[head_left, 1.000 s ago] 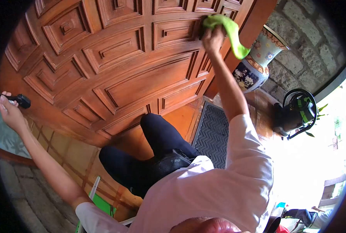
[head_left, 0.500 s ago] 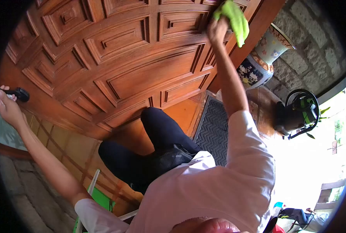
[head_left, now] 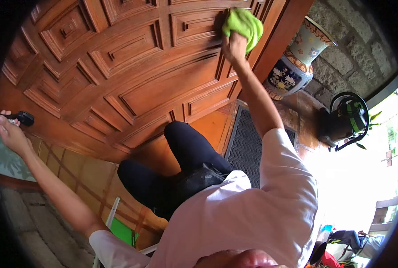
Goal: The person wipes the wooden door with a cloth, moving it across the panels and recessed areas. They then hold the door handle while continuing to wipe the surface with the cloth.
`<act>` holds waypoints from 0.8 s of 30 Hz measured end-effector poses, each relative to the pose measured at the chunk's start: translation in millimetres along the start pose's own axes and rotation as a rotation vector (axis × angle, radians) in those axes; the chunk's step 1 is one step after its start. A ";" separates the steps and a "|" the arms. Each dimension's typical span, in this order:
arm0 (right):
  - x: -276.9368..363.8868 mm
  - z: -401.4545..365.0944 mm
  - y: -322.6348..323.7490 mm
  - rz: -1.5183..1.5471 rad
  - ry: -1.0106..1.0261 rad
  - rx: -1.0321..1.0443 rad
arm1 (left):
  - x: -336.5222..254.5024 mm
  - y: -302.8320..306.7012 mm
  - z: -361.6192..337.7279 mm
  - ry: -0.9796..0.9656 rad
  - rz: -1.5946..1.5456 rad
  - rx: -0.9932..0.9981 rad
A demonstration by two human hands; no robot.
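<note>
A bright green cloth [head_left: 246, 27] is pressed against the carved wooden door [head_left: 172, 85] near its upper right panels. My right hand [head_left: 234, 47] is closed on the cloth, which covers most of the fingers. At the far left, the fingers of my left hand [head_left: 12, 131] are wrapped round the black door handle [head_left: 25, 119] at the door's edge. Both arms are stretched wide apart.
A floral vase [head_left: 293, 69] stands by the stone wall [head_left: 342, 58] at the right. Below it sits a black and green vacuum cleaner [head_left: 351, 118]. A dark mat [head_left: 244, 145] lies beside my knees. A green and white object [head_left: 121, 230] is at lower left.
My right hand and the cloth have moved left and slightly down across the door, and the cloth is more bunched. My left hand stays on the handle.
</note>
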State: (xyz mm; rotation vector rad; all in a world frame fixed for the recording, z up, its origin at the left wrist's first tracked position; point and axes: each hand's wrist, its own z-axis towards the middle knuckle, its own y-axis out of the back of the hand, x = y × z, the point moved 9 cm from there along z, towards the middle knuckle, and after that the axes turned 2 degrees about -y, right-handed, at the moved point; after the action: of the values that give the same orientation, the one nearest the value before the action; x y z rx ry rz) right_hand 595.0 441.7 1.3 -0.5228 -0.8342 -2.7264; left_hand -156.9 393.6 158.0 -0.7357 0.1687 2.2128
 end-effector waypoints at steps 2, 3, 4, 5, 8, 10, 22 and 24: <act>7.6 -43.5 -3.0 -0.113 0.234 -0.285 | 4.9 2.6 1.8 0.005 -0.021 -0.004; 17.3 -52.3 3.8 -0.152 0.291 -0.248 | 6.5 2.8 2.7 0.004 -0.009 0.024; 21.4 -57.7 8.9 -0.187 0.346 -0.209 | 7.7 4.3 5.3 0.001 0.009 0.052; 6.9 -53.9 4.7 -0.128 0.259 -0.182 | 5.3 4.8 3.7 0.006 0.050 0.063; -1.8 -21.9 10.1 -0.334 0.039 0.164 | 3.0 5.1 5.0 -0.010 0.060 0.071; 36.3 -0.3 49.1 -0.252 0.407 -0.253 | 14.8 5.1 9.0 -0.005 0.040 0.069; 5.5 59.4 64.5 -0.018 0.247 -0.446 | 11.8 12.5 10.7 -0.049 0.020 0.008; -0.1 88.3 70.5 -0.010 0.222 -0.480 | 18.7 13.2 9.8 -0.013 0.024 0.025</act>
State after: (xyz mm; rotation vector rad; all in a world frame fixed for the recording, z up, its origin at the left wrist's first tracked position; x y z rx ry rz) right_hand 641.7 435.7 104.0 -0.2881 -0.1230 -2.9224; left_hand -180.7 400.0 154.2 -0.7092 0.1992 2.2340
